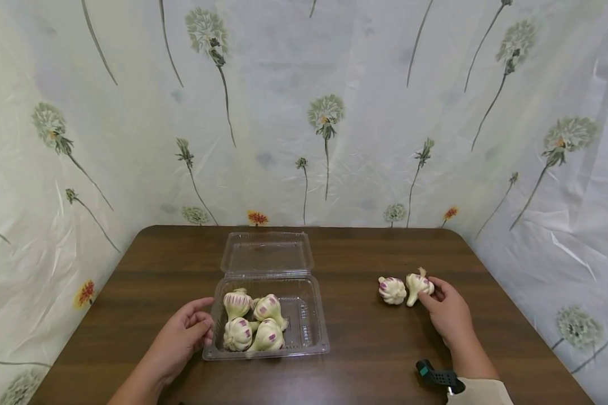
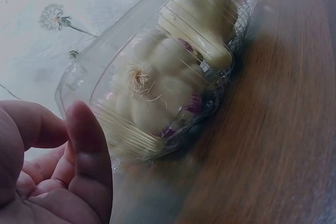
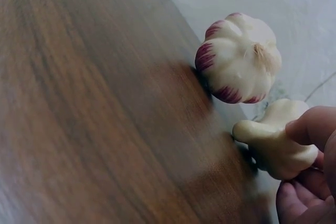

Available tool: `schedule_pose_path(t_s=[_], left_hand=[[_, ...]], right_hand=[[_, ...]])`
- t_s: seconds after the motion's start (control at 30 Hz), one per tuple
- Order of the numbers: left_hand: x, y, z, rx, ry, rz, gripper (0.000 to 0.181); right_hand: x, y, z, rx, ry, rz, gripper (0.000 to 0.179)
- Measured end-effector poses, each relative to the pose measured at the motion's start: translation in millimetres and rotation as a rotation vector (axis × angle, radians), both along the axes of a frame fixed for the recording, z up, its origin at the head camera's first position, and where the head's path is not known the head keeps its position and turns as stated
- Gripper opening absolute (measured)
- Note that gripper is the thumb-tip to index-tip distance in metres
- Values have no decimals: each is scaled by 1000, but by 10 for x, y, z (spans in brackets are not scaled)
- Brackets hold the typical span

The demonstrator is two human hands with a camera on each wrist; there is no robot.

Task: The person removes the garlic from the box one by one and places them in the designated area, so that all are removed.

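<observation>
- Over on the right of the worktop (image 1: 354, 365), the person's right hand (image 1: 451, 312) is drawn in narrow, pinching a garlic (image 1: 418, 284) between thumb and fingers.
- That garlic has its tuft of roots pointing away from the person and its pale neck toward them. From here I can't tell whether it is lifted or resting on the wood.
- A second garlic (image 1: 392, 291), streaked purple, lies just to the left of the held one, on the worktop. The right wrist view shows its dry roots facing the camera.
- Well to the left sits a clear box (image 1: 317, 315), its lid (image 1: 267, 253) folded back flat behind it toward the far edge.
- Inside are four bulbs (image 1: 238, 334), two behind and two in front, gathered toward the left of the box. They are cream with purple marks.
- The left hand (image 1: 182, 337) is at the box's left side, its fingers loosely bent, thumb and forefinger close together by the rim. Whether they pinch the plastic, I can't tell.
- There's a dark band (image 1: 438, 376) on the right wrist, and a light sleeve (image 1: 478, 392) below it.
- Behind the worktop hangs a pale, shiny sheet (image 1: 273, 95) printed with dandelions and a few orange blooms.
</observation>
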State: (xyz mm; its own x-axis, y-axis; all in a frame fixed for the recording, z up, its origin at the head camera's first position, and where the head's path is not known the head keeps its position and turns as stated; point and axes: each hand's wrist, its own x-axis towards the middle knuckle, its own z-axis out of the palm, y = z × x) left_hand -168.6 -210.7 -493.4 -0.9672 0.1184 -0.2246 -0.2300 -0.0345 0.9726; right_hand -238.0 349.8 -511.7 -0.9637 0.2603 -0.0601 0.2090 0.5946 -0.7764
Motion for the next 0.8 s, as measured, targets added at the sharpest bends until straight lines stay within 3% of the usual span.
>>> schedule_pose_path(t_s=[0.27,0.43,0.8], left_hand=[[16,7,-1,-7,-10,5,51],[7,4,1,-2,0,-4,51],[3,2,25,-13,-3,-5,52]], right_hand=[[10,6,-20,-49,1,-13,78],[31,-5,43,-80,6,-25,83],[61,-75,104,-91,157,-106,79]])
